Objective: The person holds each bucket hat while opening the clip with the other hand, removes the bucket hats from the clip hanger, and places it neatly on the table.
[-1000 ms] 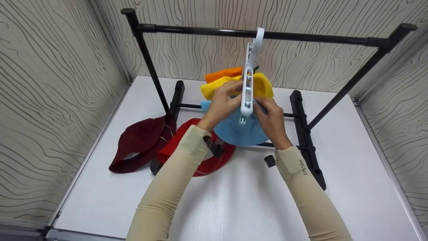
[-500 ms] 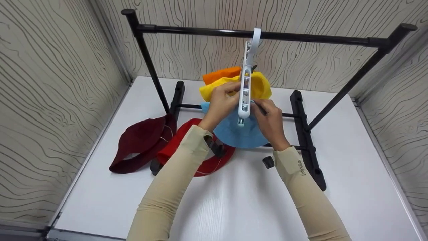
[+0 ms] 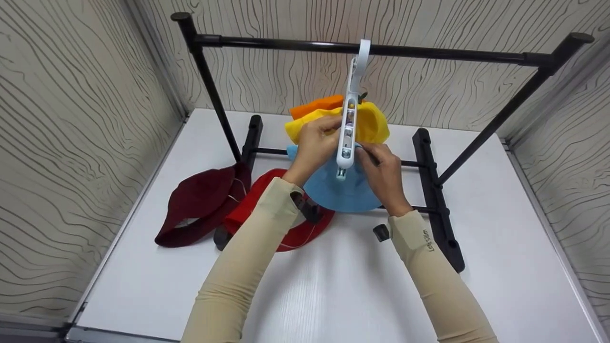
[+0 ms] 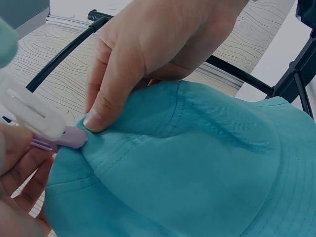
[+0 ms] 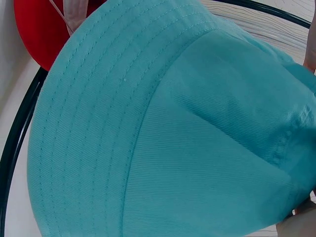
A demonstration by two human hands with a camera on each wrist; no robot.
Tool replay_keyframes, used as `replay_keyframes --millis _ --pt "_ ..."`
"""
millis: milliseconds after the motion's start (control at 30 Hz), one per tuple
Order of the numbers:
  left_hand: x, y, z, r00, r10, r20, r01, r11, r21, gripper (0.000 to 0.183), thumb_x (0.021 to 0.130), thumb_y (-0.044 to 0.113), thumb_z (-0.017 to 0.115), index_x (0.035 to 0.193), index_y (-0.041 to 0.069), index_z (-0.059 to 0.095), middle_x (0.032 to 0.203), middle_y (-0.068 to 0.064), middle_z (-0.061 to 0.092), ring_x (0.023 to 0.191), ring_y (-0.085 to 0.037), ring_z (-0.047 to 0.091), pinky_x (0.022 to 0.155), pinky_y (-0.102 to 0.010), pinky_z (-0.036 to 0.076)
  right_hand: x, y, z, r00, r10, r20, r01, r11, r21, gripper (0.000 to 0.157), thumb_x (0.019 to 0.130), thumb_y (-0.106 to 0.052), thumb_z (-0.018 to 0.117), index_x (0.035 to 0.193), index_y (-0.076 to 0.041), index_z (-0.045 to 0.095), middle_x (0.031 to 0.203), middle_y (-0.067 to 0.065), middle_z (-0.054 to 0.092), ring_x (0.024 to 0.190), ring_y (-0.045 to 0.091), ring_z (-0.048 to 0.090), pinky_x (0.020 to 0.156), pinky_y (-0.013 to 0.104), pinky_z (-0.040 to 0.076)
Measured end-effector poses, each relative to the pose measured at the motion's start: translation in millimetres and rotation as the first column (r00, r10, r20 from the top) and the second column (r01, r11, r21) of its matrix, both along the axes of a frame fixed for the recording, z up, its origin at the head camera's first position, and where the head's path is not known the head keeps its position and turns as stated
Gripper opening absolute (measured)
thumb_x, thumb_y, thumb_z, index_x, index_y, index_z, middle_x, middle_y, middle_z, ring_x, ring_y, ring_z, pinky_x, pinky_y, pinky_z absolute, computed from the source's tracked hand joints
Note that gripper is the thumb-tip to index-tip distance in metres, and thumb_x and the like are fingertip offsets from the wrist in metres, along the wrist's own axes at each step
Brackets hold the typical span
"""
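A light blue bucket hat (image 3: 344, 188) hangs below a white clip hanger (image 3: 350, 128), which is hooked over the black rack's top bar. My left hand (image 3: 317, 143) pinches the hat's crown; its thumb lies on the cloth in the left wrist view. Across the hanger, my right hand (image 3: 385, 171) has curled fingers at the crown. In the left wrist view a purple clip (image 4: 73, 138) touches the crown's fold, and the right fingers (image 4: 29, 170) pinch around the clip's other end. In the right wrist view the hat (image 5: 197, 138) hides most of that hand.
Behind the hanger are a yellow hat (image 3: 374, 125) and an orange hat (image 3: 315, 105). On the table at left lie a maroon bucket hat (image 3: 200, 200) and a red hat (image 3: 305, 236), partly under my left arm. Black rack feet (image 3: 441, 214) stand at the sides.
The hanger's near end has swung slightly left and toward me. The blue hat's brim has shifted a little lower, and both hands stay at its crown.
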State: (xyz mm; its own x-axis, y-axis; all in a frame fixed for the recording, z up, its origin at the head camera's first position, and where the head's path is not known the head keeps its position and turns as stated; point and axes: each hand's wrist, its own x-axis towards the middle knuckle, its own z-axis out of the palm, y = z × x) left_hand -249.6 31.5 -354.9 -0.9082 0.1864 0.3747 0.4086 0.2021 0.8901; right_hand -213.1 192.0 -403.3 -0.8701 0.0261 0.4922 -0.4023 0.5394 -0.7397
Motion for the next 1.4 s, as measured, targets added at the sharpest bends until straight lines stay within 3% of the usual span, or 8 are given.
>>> replay_keyframes --millis 467,800,1000,1233,1400 --pt "-0.7 0 -1.7 1.0 0.017 -0.014 -0.017 1.0 0.007 0.03 0.084 0.028 0.063 0.111 0.015 0.066 0.101 0.006 0.067 0.093 -0.009 0.053 0.087 -0.021 0.042 0.0 1 -7.3 0.999 -0.008 -0.043 0.008 1.0 0.005 0.028 0.09 -0.027 0.055 0.107 -0.009 0.065 0.1 0.003 0.064 0.091 0.013 0.055 0.081 0.028 0.046" --pt "-1.0 -1 -3.4 1.0 -0.002 -0.023 0.004 0.997 0.076 0.029 0.084 0.019 0.064 0.111 0.009 0.065 0.102 -0.002 0.067 0.09 -0.011 0.056 0.082 -0.021 0.045 1.9 5 -13.9 1.0 -0.018 -0.024 0.018 1.0 -0.001 0.029 0.089 -0.028 0.056 0.106 -0.007 0.066 0.099 0.004 0.065 0.095 0.014 0.056 0.086 0.032 0.046" --pt "15.6 -4 11.6 0.999 -0.036 0.003 0.036 0.995 0.094 0.032 0.085 0.014 0.062 0.115 0.003 0.061 0.102 -0.008 0.066 0.092 -0.015 0.054 0.084 -0.023 0.045 3.7 8 -18.4 0.999 -0.028 0.025 0.029 0.999 -0.021 0.033 0.089 -0.033 0.055 0.107 -0.007 0.066 0.099 0.005 0.063 0.094 0.013 0.054 0.086 0.032 0.045" --pt "2.8 -2 -7.8 0.998 -0.056 -0.015 0.056 0.998 0.035 0.038 0.084 0.026 0.064 0.12 0.015 0.06 0.098 0.004 0.063 0.093 -0.009 0.052 0.086 -0.022 0.044 6.0 11 -20.7 0.999 -0.043 0.019 0.043 0.999 0.0 0.034 0.09 -0.033 0.053 0.107 -0.006 0.066 0.098 0.005 0.062 0.094 0.013 0.052 0.085 0.031 0.045" --pt "1.5 -3 -11.4 0.999 -0.048 0.002 0.048 0.999 -0.003 0.043 0.083 0.029 0.064 0.124 0.017 0.057 0.103 0.005 0.061 0.094 -0.008 0.051 0.089 -0.024 0.043 6.6 12 -23.4 0.999 -0.035 -0.012 0.035 0.999 0.0 0.031 0.09 -0.03 0.054 0.106 -0.005 0.066 0.098 0.005 0.063 0.094 0.013 0.053 0.084 0.03 0.045"
